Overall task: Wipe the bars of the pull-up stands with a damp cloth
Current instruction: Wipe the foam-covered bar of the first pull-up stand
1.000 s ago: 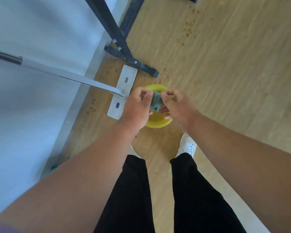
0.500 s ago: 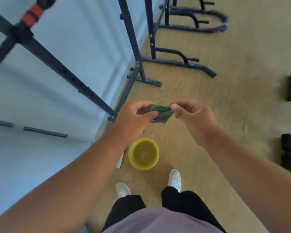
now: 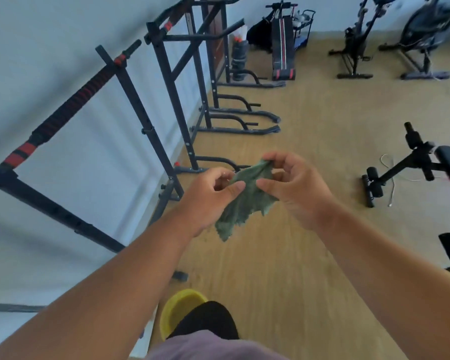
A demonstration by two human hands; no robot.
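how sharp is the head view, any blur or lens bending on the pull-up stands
Head view: the green cloth and both hands, left hand and right hand, are soft but readable; the pull-up stands lean and splay from wide-angle distortion; even daylight, no glare or hard shadows.

A pale blue-white wall point(image 3: 63, 61) runs along the left side and meets a light wood-grain floor point(image 3: 309, 141). By the far wall a folded sit-up bench point(image 3: 283, 48) leans upright next to a small black cart point(image 3: 303, 24). Two exercise bikes point(image 3: 359, 37) stand on the right at the back. Nearer on the right sits a black padded bench point(image 3: 411, 165), with a thin white cable point(image 3: 392, 183) lying loose on the floor under it. Even daylight fills the room.
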